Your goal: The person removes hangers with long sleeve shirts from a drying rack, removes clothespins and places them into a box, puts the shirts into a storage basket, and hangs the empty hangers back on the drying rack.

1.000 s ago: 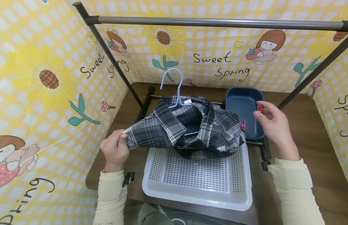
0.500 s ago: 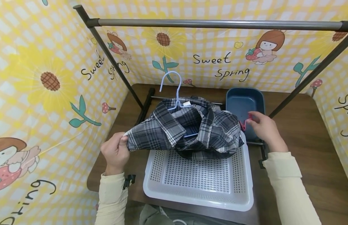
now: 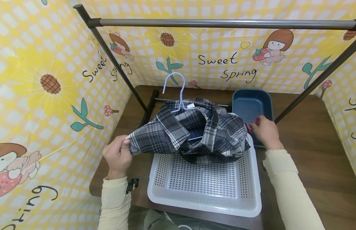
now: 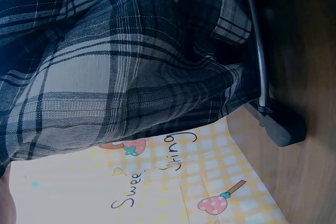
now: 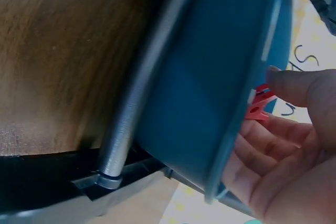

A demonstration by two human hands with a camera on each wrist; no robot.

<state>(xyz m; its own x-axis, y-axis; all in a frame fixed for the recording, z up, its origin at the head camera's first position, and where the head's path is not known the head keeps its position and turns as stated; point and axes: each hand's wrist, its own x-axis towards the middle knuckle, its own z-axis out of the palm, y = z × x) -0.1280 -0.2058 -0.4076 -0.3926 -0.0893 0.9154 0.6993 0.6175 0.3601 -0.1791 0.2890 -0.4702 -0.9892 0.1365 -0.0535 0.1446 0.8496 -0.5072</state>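
Note:
A dark plaid shirt (image 3: 154, 135) on a pale blue hanger (image 3: 182, 92) lies over the back of the white basket. My left hand (image 3: 118, 156) grips the shirt's left end and pulls it out sideways; the left wrist view shows the plaid cloth (image 4: 79, 77) close up. At the shirt's right edge, over the blue tray (image 3: 249, 102), my right hand (image 3: 266, 132) pinches a red clip (image 3: 257, 121). Another red clip (image 3: 248, 127) sits right beside it against the shirt. In the right wrist view, red plastic (image 5: 258, 109) shows between thumb and fingers of the right hand (image 5: 294, 150).
The white perforated basket (image 3: 206, 207) stands at the front of the wooden table (image 3: 307, 127). A dark metal rack with a grey top bar (image 3: 224, 23) spans the back. Patterned yellow cloth covers the walls around.
My right hand has moved left and down with its red clip, from over the tray's right side to the shirt's right edge. The left hand has stayed almost still on the cloth.

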